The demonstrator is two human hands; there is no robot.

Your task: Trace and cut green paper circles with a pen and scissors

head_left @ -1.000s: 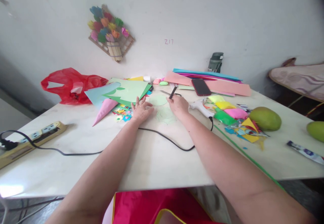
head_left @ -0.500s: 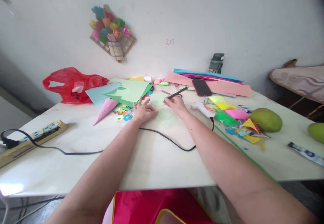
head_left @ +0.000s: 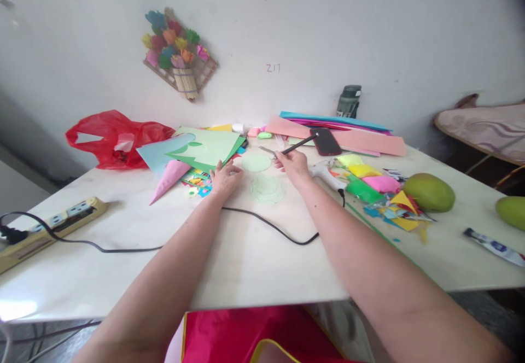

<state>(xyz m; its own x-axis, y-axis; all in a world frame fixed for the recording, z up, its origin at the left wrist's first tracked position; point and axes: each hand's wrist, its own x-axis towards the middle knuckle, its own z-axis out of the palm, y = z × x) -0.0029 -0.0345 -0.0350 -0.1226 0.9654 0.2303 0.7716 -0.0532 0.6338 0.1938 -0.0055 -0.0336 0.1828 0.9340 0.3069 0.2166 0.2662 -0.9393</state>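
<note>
My right hand [head_left: 292, 167] grips a black pen [head_left: 300, 144], which slants up to the right over the table, its upper end in front of the phone. A pale green paper circle [head_left: 256, 162] lies flat just left of that hand. Nearer to me is a pale green scalloped shape [head_left: 267, 189]. My left hand [head_left: 226, 178] rests with fingers apart beside green sheets [head_left: 207, 147] and small coloured cut-outs [head_left: 204, 191]. Scissors [head_left: 266, 150] lie behind the circle, partly hidden by my right hand.
A white glue gun [head_left: 326, 174] lies at right, its black cable [head_left: 262, 218] crossing the table. Beyond are a phone [head_left: 327, 141], stacked paper [head_left: 369, 139], clay packs [head_left: 363, 171] and a green mango [head_left: 429, 192]. A red bag [head_left: 110, 139] and power strip [head_left: 53, 229] stand left.
My left hand has drawn left, away from the paper circle. My right hand has moved slightly right with the pen, whose tip has left the circle, leaving it fully visible.
</note>
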